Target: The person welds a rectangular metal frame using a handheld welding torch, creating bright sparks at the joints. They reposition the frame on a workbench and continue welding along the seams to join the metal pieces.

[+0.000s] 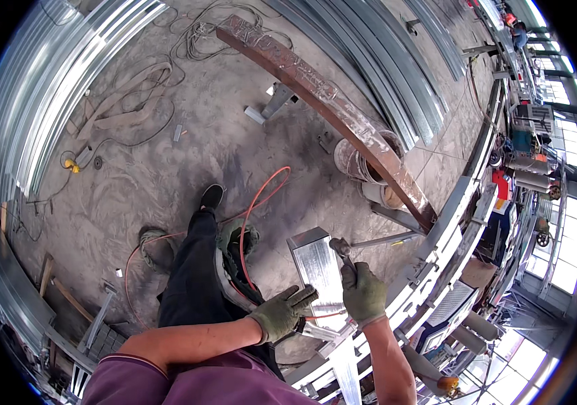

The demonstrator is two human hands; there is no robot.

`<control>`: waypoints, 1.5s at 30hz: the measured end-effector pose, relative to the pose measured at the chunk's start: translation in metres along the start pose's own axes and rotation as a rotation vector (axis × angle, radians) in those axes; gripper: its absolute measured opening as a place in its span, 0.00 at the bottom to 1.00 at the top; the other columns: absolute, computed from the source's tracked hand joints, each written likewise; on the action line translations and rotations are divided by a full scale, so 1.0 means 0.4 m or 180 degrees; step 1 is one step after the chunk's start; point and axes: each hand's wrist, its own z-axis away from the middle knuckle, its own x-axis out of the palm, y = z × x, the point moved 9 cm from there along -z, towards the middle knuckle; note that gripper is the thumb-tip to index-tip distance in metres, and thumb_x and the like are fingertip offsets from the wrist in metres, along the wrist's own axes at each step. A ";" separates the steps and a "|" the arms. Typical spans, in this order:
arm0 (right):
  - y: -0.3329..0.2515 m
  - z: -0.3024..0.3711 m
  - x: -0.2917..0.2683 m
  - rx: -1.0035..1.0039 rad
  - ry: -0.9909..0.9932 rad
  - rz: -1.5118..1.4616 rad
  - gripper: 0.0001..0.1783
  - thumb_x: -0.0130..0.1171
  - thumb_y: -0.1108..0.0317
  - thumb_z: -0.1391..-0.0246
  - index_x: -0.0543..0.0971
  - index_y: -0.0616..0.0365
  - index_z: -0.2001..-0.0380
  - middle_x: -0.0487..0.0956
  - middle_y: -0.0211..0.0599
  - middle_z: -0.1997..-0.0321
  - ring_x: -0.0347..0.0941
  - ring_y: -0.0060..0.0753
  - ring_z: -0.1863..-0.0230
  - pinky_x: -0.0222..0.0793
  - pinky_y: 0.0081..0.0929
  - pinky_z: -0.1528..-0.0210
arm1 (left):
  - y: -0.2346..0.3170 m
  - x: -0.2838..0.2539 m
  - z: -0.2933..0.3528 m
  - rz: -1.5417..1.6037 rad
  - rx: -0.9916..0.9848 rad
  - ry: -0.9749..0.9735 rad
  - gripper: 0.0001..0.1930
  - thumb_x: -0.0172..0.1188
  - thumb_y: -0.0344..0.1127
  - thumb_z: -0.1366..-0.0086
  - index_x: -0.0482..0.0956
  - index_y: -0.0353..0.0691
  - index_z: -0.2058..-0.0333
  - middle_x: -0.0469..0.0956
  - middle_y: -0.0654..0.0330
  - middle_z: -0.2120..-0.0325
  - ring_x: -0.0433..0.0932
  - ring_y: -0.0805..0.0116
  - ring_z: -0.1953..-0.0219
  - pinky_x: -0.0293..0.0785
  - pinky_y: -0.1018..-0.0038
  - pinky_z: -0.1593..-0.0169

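My right hand (364,294), in a green work glove, grips a hammer (339,247) by its handle. The dark hammer head stands beside the upper end of a shiny square metal tube (320,266). On the tube's left side is my left hand (280,313), also gloved, its fingers stretched out toward the metal. A dark part shows under that hand, too hidden to name. Between the two hands runs a thin orange line (325,316), and an orange hose (256,206) loops over the floor in front of my left hand.
A rusty steel beam (315,91) crosses ahead, passing above buckets (354,160). Long galvanized profiles (369,61) lie at the far right and more profiles (38,115) at the left. Cables and straps (129,94) lie on the floor. A metal rail (447,219) borders the right side.
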 end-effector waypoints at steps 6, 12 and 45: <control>-0.027 -0.004 0.017 -0.0205 -0.0056 -0.0193 0.14 0.62 0.55 0.28 0.79 0.54 0.61 0.84 0.50 0.73 0.83 0.63 0.73 0.76 0.55 0.71 | 0.017 -0.026 0.001 0.0216 0.0025 0.0129 0.34 0.58 0.40 0.30 0.70 0.38 0.26 0.55 0.55 0.18 0.49 0.58 0.16 0.49 0.54 0.16; -0.034 -0.019 -0.053 0.0023 0.0584 -0.0467 0.13 0.61 0.57 0.27 0.80 0.57 0.57 0.85 0.54 0.70 0.83 0.65 0.71 0.76 0.56 0.71 | 0.001 -0.001 -0.004 0.0435 -0.0012 0.0325 0.35 0.54 0.41 0.25 0.62 0.37 0.23 0.55 0.56 0.18 0.52 0.60 0.16 0.49 0.57 0.16; 0.540 0.843 0.191 0.3566 -0.1027 -0.0499 0.22 0.61 0.46 0.35 0.88 0.51 0.53 0.88 0.49 0.56 0.84 0.60 0.49 0.78 0.52 0.44 | -0.037 -0.205 -0.105 0.1314 0.0105 0.0213 0.28 0.78 0.45 0.47 0.83 0.39 0.49 0.81 0.50 0.46 0.76 0.47 0.37 0.69 0.55 0.30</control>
